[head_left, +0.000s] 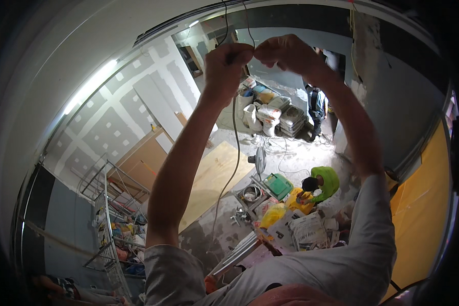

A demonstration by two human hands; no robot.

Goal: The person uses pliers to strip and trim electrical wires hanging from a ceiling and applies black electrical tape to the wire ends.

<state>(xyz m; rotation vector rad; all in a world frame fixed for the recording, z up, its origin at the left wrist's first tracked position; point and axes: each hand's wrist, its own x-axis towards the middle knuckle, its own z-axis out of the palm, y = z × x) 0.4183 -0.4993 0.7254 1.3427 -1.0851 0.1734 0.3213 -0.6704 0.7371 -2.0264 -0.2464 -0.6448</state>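
Both my arms reach up toward the ceiling, and my hands meet fingertip to fingertip. My left hand [224, 71] is closed, gripping a grey cable [238, 148] that hangs from it in a long curve toward the floor. My right hand [288, 55] is closed in a pinch at the end of a thin dark wire [249, 25] that comes down from overhead. Where my fingertips meet, they hide the wire ends. A second dark cable [226, 20] drops from the ceiling behind my left hand.
Below me, a person in a bright green top [325, 184] bends over yellow bags [274, 214]. A metal scaffold [107, 214] stands at left, with stacked sacks [270, 115] farther off. Near them are a fan [260, 160], a plywood sheet [214, 176] and another person [317, 109].
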